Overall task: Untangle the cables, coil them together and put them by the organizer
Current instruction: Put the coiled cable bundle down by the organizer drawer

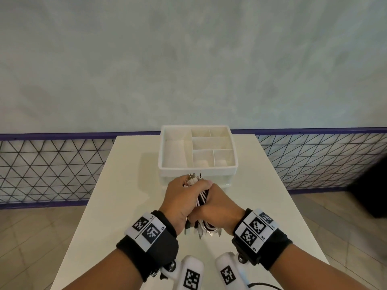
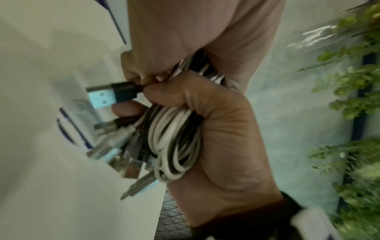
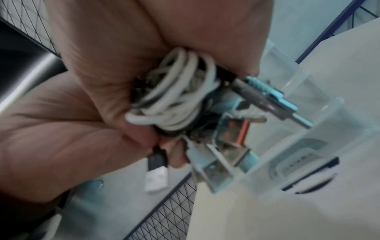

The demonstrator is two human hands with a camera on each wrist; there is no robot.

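Both hands clasp 1 coiled bundle of cables (image 1: 202, 198), white and black strands wound together above the white table (image 1: 129, 185), just in front of the white organizer (image 1: 198, 170). The left hand (image 1: 181, 198) curls its fingers around the coil, and the right hand (image 1: 219, 208) wraps it from the other side. The organizer's top tray shows 6 compartments. USB plugs (image 2: 112, 95) stick out of the bundle; their blurred cluster cannot be counted.

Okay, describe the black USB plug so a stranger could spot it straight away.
Start at the white table with the organizer at its far end. In front of it both hands grip one coiled cable bundle. The black USB plug sticks out alone above the cluster of other plugs.
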